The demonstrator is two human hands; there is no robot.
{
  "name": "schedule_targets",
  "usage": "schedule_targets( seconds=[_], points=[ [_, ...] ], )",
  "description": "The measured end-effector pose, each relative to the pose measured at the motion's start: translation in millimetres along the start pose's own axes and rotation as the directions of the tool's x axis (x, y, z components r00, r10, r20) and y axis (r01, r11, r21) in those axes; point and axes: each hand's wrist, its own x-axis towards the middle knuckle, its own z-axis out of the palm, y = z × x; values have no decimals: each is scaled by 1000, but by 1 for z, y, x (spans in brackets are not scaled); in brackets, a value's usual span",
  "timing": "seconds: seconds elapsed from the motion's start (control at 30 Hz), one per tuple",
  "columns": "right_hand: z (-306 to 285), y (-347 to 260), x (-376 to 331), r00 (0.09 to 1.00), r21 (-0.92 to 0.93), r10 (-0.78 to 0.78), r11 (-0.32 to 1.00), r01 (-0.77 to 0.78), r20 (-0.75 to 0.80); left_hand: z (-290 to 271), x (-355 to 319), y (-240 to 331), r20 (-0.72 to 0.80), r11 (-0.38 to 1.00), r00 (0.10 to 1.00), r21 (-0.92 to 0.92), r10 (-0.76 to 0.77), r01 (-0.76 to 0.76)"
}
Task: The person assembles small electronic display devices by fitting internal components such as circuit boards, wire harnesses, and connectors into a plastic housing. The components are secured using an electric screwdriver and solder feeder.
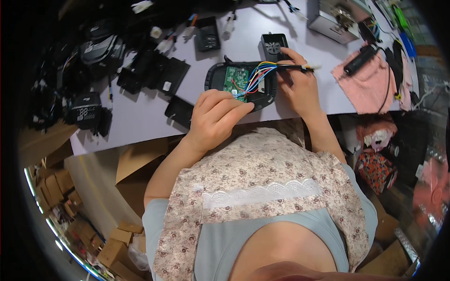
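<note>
A black plastic housing (214, 77) with rounded corners lies open-side up at the table's front edge. Inside it sits a green circuit board (236, 75). Multicoloured wires (257, 79) rise from the board and gather into a black-sheathed cable (295, 68) ending in a pale connector. My left hand (216, 114) is closed on the housing's near left edge, its fingertips by the board's lower end. My right hand (300, 86) is at the housing's right side, fingers curled about the cable; the thumb side is partly hidden.
Just behind my right hand stands a small black case (273, 44), with another black case (207, 35) farther left. Black housings and wired parts (154, 72) crowd the left. A pink cloth (365, 82) bearing a black handheld tool (361, 60) lies right, below a metal box (337, 21).
</note>
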Motion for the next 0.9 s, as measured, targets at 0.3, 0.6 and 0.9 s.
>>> schedule_targets(
  seconds=[0.3, 0.6, 0.9],
  points=[
    [-18, 21, -15, 993, -3, -18, 1000, 18, -118, 8, 10, -13, 205, 990, 973, 114, -104, 82],
    [-37, 29, -17, 991, 262, 113, 961, -89, -78, 18, 54, 15, 327, 978, 921, 68, -210, 199],
    [-57, 39, -25, 783, 851, 590, 291, -437, 200, 46, 55, -29, 63, 829, 852, -204, -519, 520]
  ],
)
